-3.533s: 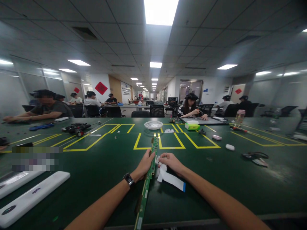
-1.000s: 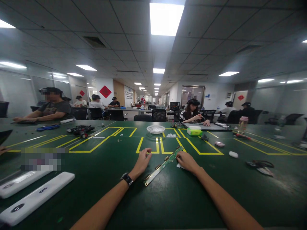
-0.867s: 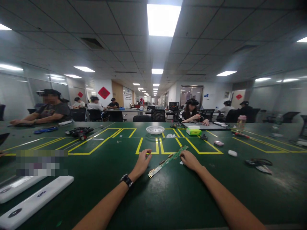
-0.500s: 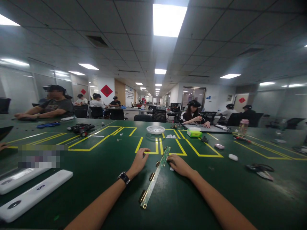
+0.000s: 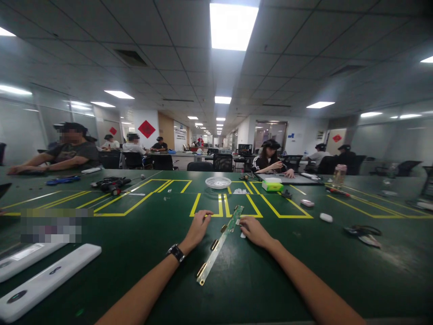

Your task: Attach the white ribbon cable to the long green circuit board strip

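A long, narrow circuit board strip lies slantwise between my hands, green at its far end, with several brass-coloured connectors along its left side. My left hand, with a dark watch on the wrist, rests on the green table to the left of the strip. Its fingers are loosely bent and apart, with nothing in them. My right hand is at the strip's far right edge, fingers curled in. A small white bit shows at its fingertips, too small to name. Below its thumb lies a white scrap.
Two white elongated cases lie at left. A white round basket, green tissue pack and white earbud case stand farther out. A cable bundle lies right. Co-workers sit across the table, one at right.
The strip's near end has shifted slightly away from me. My right fingertips are a little apart from its edge, with a white bit showing there. My left hand has hardly moved; the view shifted slightly.
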`<state>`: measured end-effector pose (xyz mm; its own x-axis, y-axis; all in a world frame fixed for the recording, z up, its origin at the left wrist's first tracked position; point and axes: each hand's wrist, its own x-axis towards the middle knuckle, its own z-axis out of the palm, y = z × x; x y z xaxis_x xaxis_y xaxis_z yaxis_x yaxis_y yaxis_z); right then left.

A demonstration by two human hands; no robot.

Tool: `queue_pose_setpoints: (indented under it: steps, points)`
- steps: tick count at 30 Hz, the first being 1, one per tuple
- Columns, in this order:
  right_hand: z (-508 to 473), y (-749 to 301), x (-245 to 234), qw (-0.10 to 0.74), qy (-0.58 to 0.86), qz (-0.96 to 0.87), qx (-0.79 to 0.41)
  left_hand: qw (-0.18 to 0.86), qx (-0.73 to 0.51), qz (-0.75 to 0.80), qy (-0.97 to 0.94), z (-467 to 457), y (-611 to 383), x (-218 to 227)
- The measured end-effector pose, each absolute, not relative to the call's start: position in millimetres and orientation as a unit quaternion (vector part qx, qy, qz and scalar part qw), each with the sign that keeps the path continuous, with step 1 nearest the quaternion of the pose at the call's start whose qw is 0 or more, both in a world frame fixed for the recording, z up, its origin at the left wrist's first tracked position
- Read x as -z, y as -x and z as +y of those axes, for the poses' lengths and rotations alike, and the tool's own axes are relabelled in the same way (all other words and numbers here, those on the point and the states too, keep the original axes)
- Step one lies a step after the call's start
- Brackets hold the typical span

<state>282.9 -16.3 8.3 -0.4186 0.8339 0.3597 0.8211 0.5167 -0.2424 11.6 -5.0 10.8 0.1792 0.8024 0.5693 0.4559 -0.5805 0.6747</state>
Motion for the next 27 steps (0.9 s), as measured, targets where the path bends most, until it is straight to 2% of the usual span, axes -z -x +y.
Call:
queue_pose_setpoints:
  steps: [4, 14, 23, 27]
  points:
    - [-19, -267, -6, 0.226, 0.454, -0.861, -0.026, 0.172, -0.477, 0.417, -0.754, -3, -11, -8]
    - [-8, -303, -10, 0.181, 0.593, -0.784, 0.037, 0.189, -0.456, 0.419, -0.762, -11, -15, -12]
    - [-25, -270, -15, 0.172, 0.466, -0.868, 0.015, 0.18, -0.441, 0.402, -0.782, -13, -14, -12]
    - [-25, -268, -20, 0.147, 0.478, -0.865, 0.048, 0.174, -0.428, 0.399, -0.792, -12, -15, -10]
